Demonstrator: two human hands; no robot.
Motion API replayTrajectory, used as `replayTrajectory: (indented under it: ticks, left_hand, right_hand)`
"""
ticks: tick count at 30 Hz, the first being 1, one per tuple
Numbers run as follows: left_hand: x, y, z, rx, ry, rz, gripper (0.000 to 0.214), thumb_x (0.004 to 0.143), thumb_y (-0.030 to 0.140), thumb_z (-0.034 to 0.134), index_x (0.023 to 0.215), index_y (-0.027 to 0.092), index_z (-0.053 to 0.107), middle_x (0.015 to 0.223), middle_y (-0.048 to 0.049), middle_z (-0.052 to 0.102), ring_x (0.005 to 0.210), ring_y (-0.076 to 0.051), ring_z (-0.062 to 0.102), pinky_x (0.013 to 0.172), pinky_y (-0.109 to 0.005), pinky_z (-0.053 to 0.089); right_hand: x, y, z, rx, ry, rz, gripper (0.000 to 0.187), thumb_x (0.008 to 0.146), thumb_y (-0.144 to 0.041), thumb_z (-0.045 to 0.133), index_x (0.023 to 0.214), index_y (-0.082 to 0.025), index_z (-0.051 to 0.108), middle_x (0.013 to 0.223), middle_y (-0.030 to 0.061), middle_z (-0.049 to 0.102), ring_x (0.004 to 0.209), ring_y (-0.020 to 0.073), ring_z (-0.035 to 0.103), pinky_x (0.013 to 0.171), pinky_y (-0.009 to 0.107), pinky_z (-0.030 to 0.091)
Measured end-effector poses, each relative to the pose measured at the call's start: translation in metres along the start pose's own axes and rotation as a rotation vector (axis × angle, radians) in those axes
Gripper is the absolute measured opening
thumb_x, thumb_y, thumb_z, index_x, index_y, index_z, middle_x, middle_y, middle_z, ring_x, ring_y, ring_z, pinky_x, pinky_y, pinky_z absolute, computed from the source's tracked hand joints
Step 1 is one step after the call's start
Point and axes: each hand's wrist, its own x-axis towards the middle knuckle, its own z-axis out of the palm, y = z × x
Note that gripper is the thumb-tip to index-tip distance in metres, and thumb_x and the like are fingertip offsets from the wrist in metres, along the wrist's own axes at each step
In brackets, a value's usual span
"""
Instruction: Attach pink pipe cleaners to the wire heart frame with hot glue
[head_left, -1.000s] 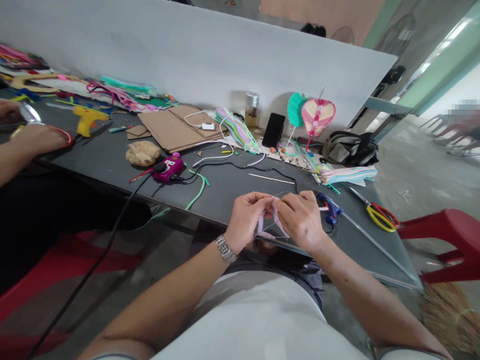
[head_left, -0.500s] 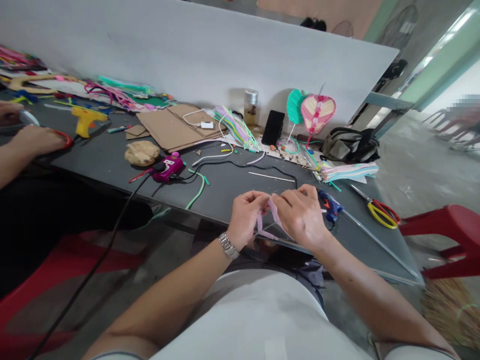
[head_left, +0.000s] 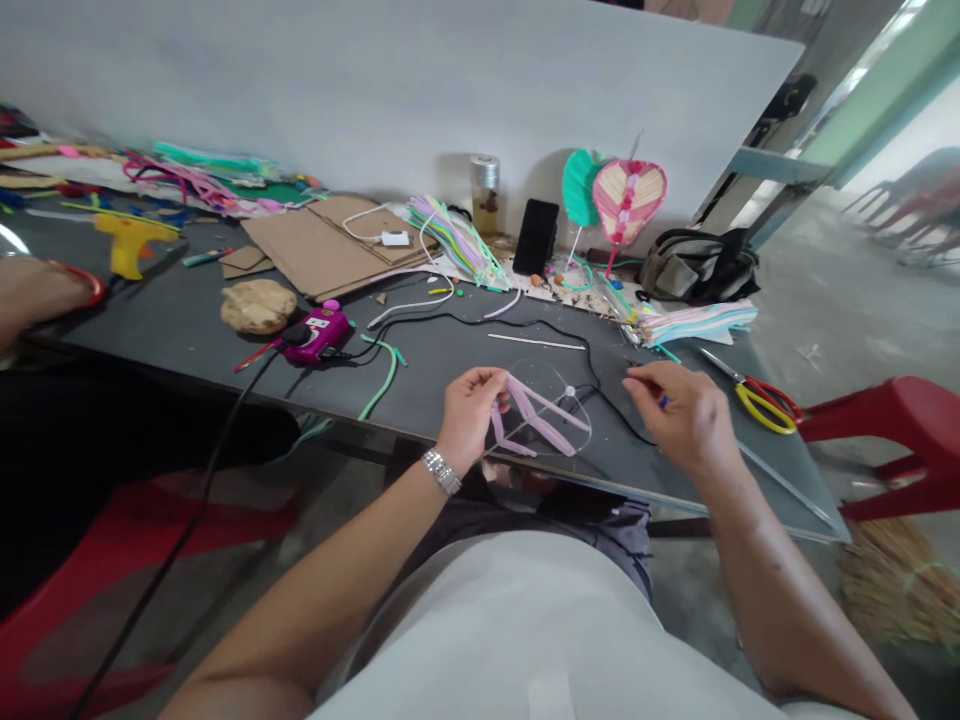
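Observation:
My left hand [head_left: 471, 410], with a metal watch at the wrist, is closed on the edge of a round wire frame [head_left: 589, 415]. Lilac strips [head_left: 551, 432] run across this frame in a zigzag, and a pale dot sits at its far side. To the right, my right hand [head_left: 686, 415] has its fingers curled round a blue glue gun [head_left: 664, 401], which it mostly hides. A black cord [head_left: 626, 428] lies on the table between the hands. Beyond them is a thin white stick [head_left: 536, 342].
Scissors [head_left: 765, 400] with red and yellow handles lie at the right. A purple power box [head_left: 319, 335], a stone-like lump [head_left: 259, 306] and cardboard [head_left: 307, 250] are leftward. Behind stand a phone [head_left: 536, 237] and a heart-shaped fan [head_left: 630, 200]. Another person's hand [head_left: 45, 295] is at far left.
My right hand has let go of the lilac strip and moved right onto the blue glue gun. My left hand keeps the wire frame, which now shows more fully. The view has shifted slightly.

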Motion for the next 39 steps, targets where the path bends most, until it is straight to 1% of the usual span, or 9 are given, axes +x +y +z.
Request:
replayTrajectory:
  ticks: [5,9,13,17,23,27,30,36,39]
  left_hand:
    - [0.021,-0.009,-0.018,0.21,0.013,0.047,0.033,0.063,0.032,0.081,0.089,0.015,0.071,0.078,-0.0023,0.07,0.066,-0.014,0.063,0.061,-0.025,0.051]
    - [0.037,-0.012,-0.027,0.656,-0.049,0.309,0.024,0.075,0.032,0.071,0.094,0.017,0.073,0.08,-0.004,0.072,0.07,-0.017,0.063,0.068,-0.028,0.05]
    - [0.047,-0.011,-0.03,0.987,-0.173,0.48,0.023,0.084,0.032,0.064,0.1,0.021,0.076,0.083,-0.0056,0.073,0.073,-0.02,0.063,0.071,-0.031,0.047]
    - [0.047,-0.006,-0.028,1.3,-0.282,0.603,0.022,0.09,0.029,0.059,0.098,0.023,0.078,0.088,-0.0087,0.073,0.077,-0.023,0.064,0.068,-0.033,0.042]
    - [0.051,-0.005,-0.029,1.505,-0.321,0.761,0.025,0.096,0.033,0.056,0.089,0.021,0.077,0.098,-0.0104,0.068,0.091,-0.025,0.063,0.071,-0.034,0.044]
    - [0.054,-0.006,-0.03,1.496,-0.41,0.831,0.022,0.097,0.024,0.054,0.093,0.022,0.075,0.1,-0.0094,0.069,0.096,-0.024,0.061,0.077,-0.035,0.046]
    - [0.055,-0.005,-0.027,1.484,-0.464,0.829,0.021,0.096,0.018,0.053,0.093,0.021,0.074,0.097,-0.0089,0.071,0.095,-0.024,0.062,0.077,-0.035,0.046]
    - [0.053,-0.001,-0.024,1.351,-0.359,0.713,0.012,0.091,0.02,0.06,0.085,0.02,0.071,0.084,-0.006,0.074,0.083,-0.022,0.066,0.075,-0.033,0.048]
    - [0.053,0.0,-0.026,1.215,-0.306,0.626,0.012,0.091,0.024,0.063,0.086,0.019,0.072,0.077,-0.003,0.074,0.074,-0.019,0.066,0.072,-0.031,0.048]
  right_hand:
    - [-0.047,0.054,-0.002,-0.187,-0.079,0.64,0.025,0.088,-0.044,0.062,0.079,-0.021,0.069,0.07,0.0065,0.069,0.066,0.0223,0.061,0.06,0.031,0.034]
    - [-0.054,0.073,0.012,0.132,-0.148,0.973,0.042,0.083,-0.057,0.069,0.063,-0.021,0.062,0.057,0.0058,0.063,0.064,0.0225,0.063,0.058,0.031,0.04]
    - [-0.039,0.082,0.031,0.462,-0.182,1.12,0.047,0.083,-0.058,0.07,0.058,-0.019,0.058,0.051,0.0071,0.063,0.049,0.0198,0.062,0.049,0.03,0.047]
    - [-0.028,0.083,0.036,0.762,-0.141,1.211,0.031,0.076,-0.039,0.08,0.068,-0.016,0.061,0.06,0.01,0.069,0.049,0.0186,0.065,0.044,0.027,0.05]
    - [-0.032,0.076,0.026,1.06,0.014,1.198,0.011,0.07,-0.019,0.071,0.079,-0.017,0.066,0.08,0.0078,0.075,0.064,0.0154,0.068,0.05,0.024,0.055]
    - [-0.033,0.068,0.019,1.167,0.188,1.0,0.02,0.062,-0.021,0.074,0.08,-0.022,0.066,0.075,0.0016,0.074,0.053,0.0109,0.057,0.041,0.02,0.04]
    - [-0.023,0.055,0.015,1.193,0.126,0.923,0.019,0.072,-0.035,0.074,0.086,-0.023,0.071,0.069,0.0038,0.072,0.049,0.0106,0.054,0.038,0.021,0.032]
    - [-0.002,0.015,0.026,1.2,0.063,0.757,0.021,0.069,-0.036,0.081,0.078,-0.022,0.07,0.076,0.0039,0.075,0.052,0.0152,0.063,0.049,0.029,0.051]
    - [-0.005,0.004,0.04,0.972,0.079,0.601,0.023,0.072,-0.036,0.084,0.081,-0.02,0.07,0.082,0.0038,0.075,0.057,0.0151,0.064,0.054,0.029,0.052]
